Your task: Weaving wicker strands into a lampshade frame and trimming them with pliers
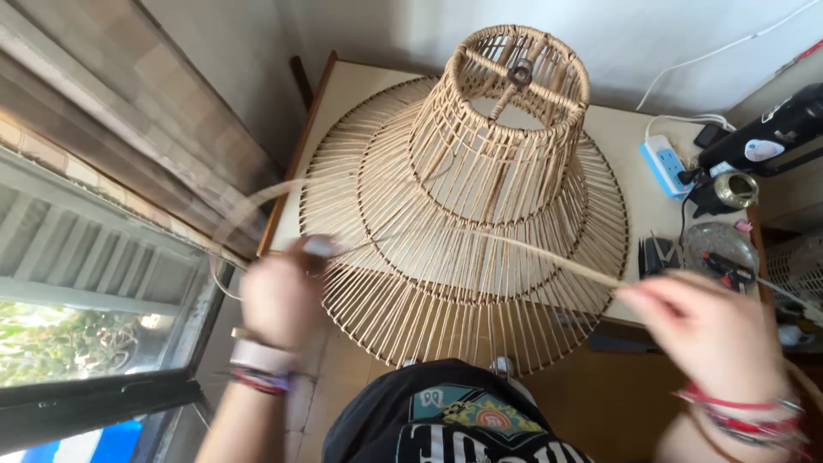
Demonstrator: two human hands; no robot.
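Note:
A large tiered rattan lampshade [467, 206] stands on a pale table [617, 137], its wide bottom rim hanging over the table's near edge. My left hand [279, 296] rests at the shade's lower left rim, fingers closed around the rim and a cane end. My right hand [703, 321] pinches a long thin rattan strand [549, 257] that runs taut from the shade's left side across to the right. Another loop of the strand [257, 197] curves out past the left rim. Both hands are blurred.
A white power strip [664, 163] with cables, a black tool [771, 129], a brass-topped item [733, 190] and a clear bag of small tools [720, 253] lie at the table's right. A window [86, 283] is at the left. A woven basket [797, 266] stands far right.

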